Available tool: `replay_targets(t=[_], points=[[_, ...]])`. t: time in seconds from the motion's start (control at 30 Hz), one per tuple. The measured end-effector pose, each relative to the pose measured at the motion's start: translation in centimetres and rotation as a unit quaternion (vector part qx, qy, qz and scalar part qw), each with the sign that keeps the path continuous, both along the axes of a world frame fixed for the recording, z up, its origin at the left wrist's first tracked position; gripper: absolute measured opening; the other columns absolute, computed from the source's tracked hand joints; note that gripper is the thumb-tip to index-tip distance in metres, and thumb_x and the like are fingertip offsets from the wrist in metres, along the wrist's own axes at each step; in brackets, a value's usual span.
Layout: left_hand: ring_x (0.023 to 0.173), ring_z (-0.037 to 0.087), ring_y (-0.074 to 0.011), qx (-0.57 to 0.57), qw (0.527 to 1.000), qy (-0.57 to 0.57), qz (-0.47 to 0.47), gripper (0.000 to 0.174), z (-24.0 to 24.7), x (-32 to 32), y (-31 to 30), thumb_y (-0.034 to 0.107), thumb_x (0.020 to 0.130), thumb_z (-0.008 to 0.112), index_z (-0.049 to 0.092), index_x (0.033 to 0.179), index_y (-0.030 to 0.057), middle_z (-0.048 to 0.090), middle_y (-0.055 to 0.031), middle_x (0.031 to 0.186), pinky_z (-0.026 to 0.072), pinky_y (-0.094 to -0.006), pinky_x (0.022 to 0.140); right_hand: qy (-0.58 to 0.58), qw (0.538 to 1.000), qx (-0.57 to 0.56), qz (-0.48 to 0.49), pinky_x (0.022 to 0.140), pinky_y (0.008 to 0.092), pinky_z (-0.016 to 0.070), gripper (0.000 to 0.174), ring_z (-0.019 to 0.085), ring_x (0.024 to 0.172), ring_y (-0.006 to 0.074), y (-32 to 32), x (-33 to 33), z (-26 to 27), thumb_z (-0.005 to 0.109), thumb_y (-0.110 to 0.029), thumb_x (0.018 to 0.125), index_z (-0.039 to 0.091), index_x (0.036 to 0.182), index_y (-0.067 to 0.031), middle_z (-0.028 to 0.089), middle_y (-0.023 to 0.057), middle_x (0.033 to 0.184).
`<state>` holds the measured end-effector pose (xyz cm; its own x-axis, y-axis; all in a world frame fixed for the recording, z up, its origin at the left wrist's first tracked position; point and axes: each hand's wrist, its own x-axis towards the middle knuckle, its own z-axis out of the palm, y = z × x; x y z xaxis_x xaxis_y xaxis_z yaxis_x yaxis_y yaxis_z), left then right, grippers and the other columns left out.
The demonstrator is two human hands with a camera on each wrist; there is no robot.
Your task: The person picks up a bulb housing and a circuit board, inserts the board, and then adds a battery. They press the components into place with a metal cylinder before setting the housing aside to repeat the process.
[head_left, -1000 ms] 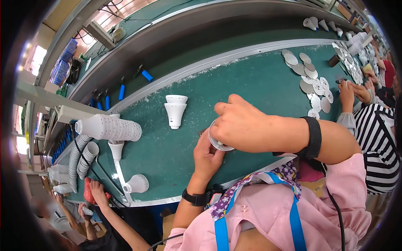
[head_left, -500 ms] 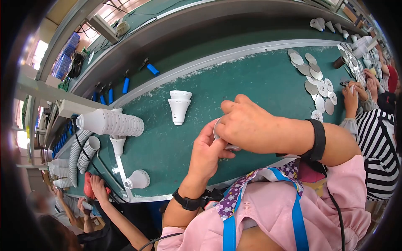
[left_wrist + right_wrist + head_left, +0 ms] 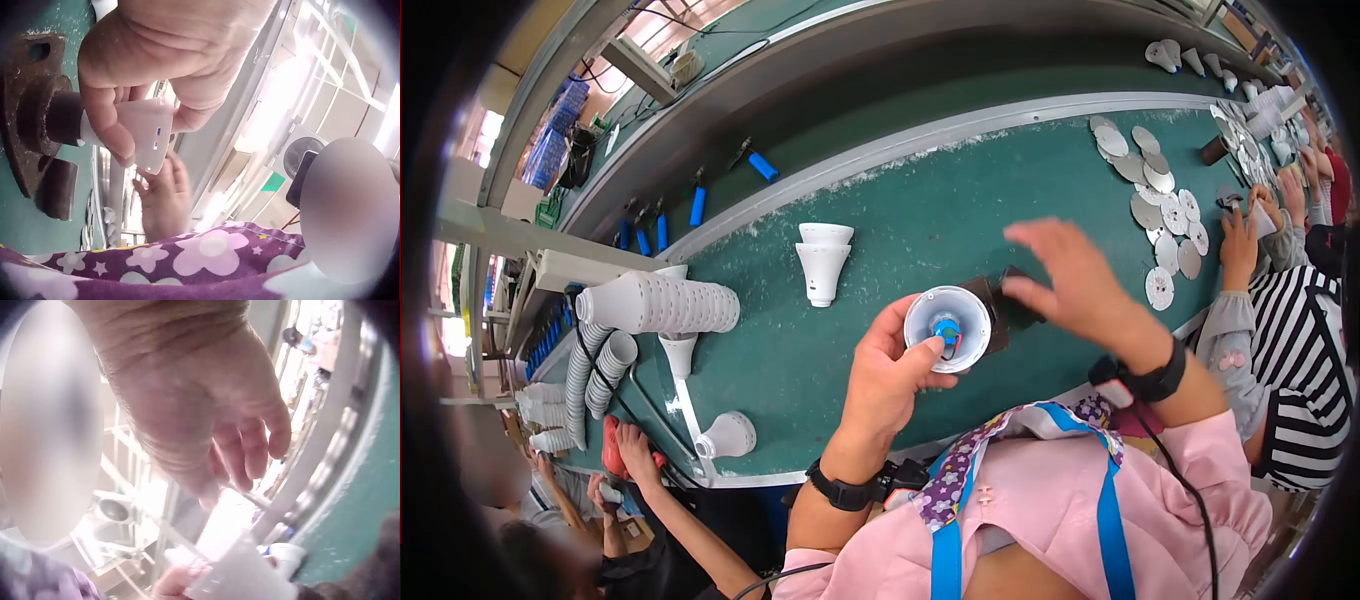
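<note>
My left hand grips a white lamp housing with its wide mouth facing up, the thumb over the rim. Inside it a round blue part and a bit of red show. In the left wrist view, the housing's narrow end is at the dark post of a rusty metal fixture. My right hand is off to the right of the housing, its fingers spread and holding nothing. Below those fingers, a short dark cylinder stands beside the fixture.
Two nested white housings stand on the green table. A long stack of housings lies to the left, near a single housing. Thin metal discs spread at right. Blue-handled tools lie behind. Other people work at both sides.
My right hand has left the housing's mouth and swung right, fingers now extended. The inside of the housing and its blue part have come into view. My left hand keeps its hold.
</note>
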<state>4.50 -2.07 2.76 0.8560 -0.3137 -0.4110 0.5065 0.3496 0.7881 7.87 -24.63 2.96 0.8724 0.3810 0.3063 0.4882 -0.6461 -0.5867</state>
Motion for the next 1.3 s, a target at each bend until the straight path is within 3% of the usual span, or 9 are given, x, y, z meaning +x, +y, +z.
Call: replay_targets(t=[0.07,0.23,0.4,0.5,0.57,0.83,0.9,1.07,1.3], points=[[0.073,0.064,-0.0241,0.003,1.000,-0.023,0.004,0.040,-0.1,0.0,-0.1,0.003,0.079,0.052,0.041,0.117,-0.0031,0.057,-0.0166,0.099,0.0573,-0.0271,0.056,0.002,0.995,-0.094,-0.036,0.074,0.0401,0.0427,0.055,0.050,0.089,0.0316,-0.3,-2.5,-4.6,0.068,-0.017,0.067,0.046,0.116,-0.0066,0.052,0.0158,0.098],[0.081,0.062,-0.0167,-0.014,1.000,-0.003,-0.012,0.041,0.0,-0.1,0.2,0.004,0.079,0.055,0.042,0.118,-0.0009,0.055,-0.0095,0.104,0.0554,-0.0232,0.059,-0.012,0.993,-0.090,-0.080,0.073,0.0376,0.0431,0.064,0.049,0.087,0.0299,0.0,-3.0,-5.5,0.068,-0.012,0.064,0.042,0.122,-0.0062,0.049,0.0150,0.093],[0.080,0.062,-0.0167,-0.009,1.000,0.001,-0.020,0.042,-0.1,-0.1,0.3,0.006,0.079,0.055,0.041,0.118,-0.0005,0.055,-0.0092,0.104,0.0549,-0.0234,0.059,-0.022,0.997,0.054,-0.052,0.063,0.0343,0.0451,0.056,0.051,0.074,0.0265,2.2,-1.8,4.0,0.065,-0.008,0.061,0.051,0.116,-0.0066,0.052,0.0088,0.084],[0.080,0.062,-0.0164,-0.011,1.000,-0.008,-0.006,0.042,0.0,0.0,0.2,0.006,0.079,0.055,0.041,0.119,0.0003,0.055,-0.0085,0.103,0.0543,-0.0235,0.059,-0.192,0.977,0.091,0.036,0.055,0.0323,0.0454,0.050,0.050,0.067,0.0237,3.9,-1.2,6.6,0.066,-0.012,0.060,0.056,0.109,-0.0103,0.051,0.0051,0.077],[0.081,0.062,-0.0162,-0.006,1.000,-0.011,-0.019,0.042,0.2,0.0,0.2,0.006,0.080,0.053,0.041,0.119,0.0012,0.055,-0.0078,0.101,0.0542,-0.0234,0.060,-0.117,0.978,-0.135,0.112,0.052,0.0307,0.0456,0.051,0.051,0.068,0.0221,4.5,-1.4,6.0,0.069,-0.015,0.059,0.057,0.108,-0.0150,0.050,0.0043,0.076],[0.088,0.060,-0.0183,-0.081,0.996,0.021,-0.015,0.044,-0.3,-0.2,1.0,0.006,0.081,0.050,0.038,0.123,0.0001,0.053,-0.0092,0.106,0.0550,-0.0272,0.067,-0.201,0.974,-0.077,0.064,0.049,0.0289,0.0458,0.049,0.052,0.069,0.0213,5.6,-0.9,8.3,0.070,-0.017,0.056,0.059,0.104,-0.0181,0.049,0.0036,0.076],[0.090,0.060,-0.0201,-0.157,0.987,0.005,-0.040,0.046,-0.7,-0.1,1.4,0.009,0.083,0.048,0.036,0.126,-0.0008,0.053,-0.0111,0.109,0.0550,-0.0289,0.070,-0.109,0.970,-0.185,0.115,0.048,0.0289,0.0450,0.050,0.051,0.068,0.0203,5.7,-1.0,6.9,0.070,-0.016,0.056,0.059,0.105,-0.0180,0.049,0.0028,0.076],[0.092,0.060,-0.0213,-0.152,0.987,-0.004,-0.048,0.047,-0.9,-0.2,1.5,0.009,0.084,0.046,0.034,0.128,-0.0012,0.052,-0.0126,0.111,0.0548,-0.0294,0.071,-0.142,0.980,-0.108,0.087,0.050,0.0287,0.0459,0.047,0.052,0.070,0.0205,6.1,-0.8,9.0,0.071,-0.015,0.055,0.059,0.101,-0.0181,0.049,0.0033,0.075],[0.092,0.060,-0.0217,-0.149,0.988,-0.003,-0.050,0.047,-1.2,-0.2,1.5,0.010,0.084,0.047,0.035,0.128,-0.0004,0.053,-0.0138,0.111,0.0549,-0.0294,0.071,-0.105,0.966,-0.200,0.127,0.050,0.0294,0.0443,0.048,0.050,0.068,0.0200,6.1,-0.6,8.0,0.071,-0.016,0.056,0.060,0.103,-0.0179,0.047,0.0030,0.074]])
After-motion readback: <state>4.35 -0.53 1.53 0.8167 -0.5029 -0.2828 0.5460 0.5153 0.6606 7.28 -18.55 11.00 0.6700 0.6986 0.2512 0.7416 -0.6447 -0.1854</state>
